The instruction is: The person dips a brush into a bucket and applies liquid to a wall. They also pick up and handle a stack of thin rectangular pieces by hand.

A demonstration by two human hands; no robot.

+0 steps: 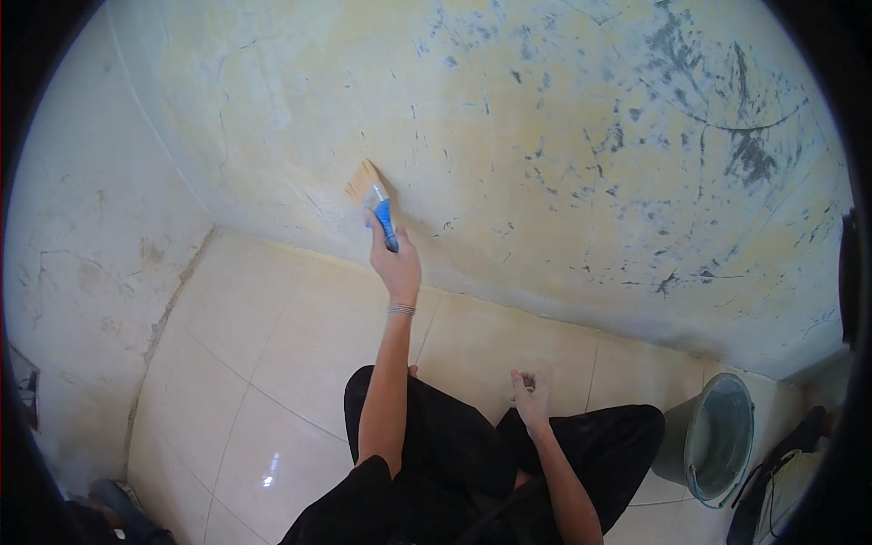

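A flat paintbrush (pixel 380 202) with a blue handle, a metal band and tan bristles is in my left hand (pixel 396 265). Its bristles lie against the yellowish, patchy wall (pixel 309 136), low on the left part. Dark scuffs and cracks mark this wall, most thickly at the upper right. Over my lap, near my right knee, my right hand (pixel 530 398) hangs with its dusty fingers curled in. Whether anything small is inside those fingers is hidden.
A grey bucket (pixel 672 445) with a wire handle stands beside my right knee. Glossy cream tiles (pixel 263 400) cover the floor up to the wall. A second cracked wall (pixel 100 254) rises at the left. Dark objects (pixel 786 468) lie beyond the bucket, at the right edge.
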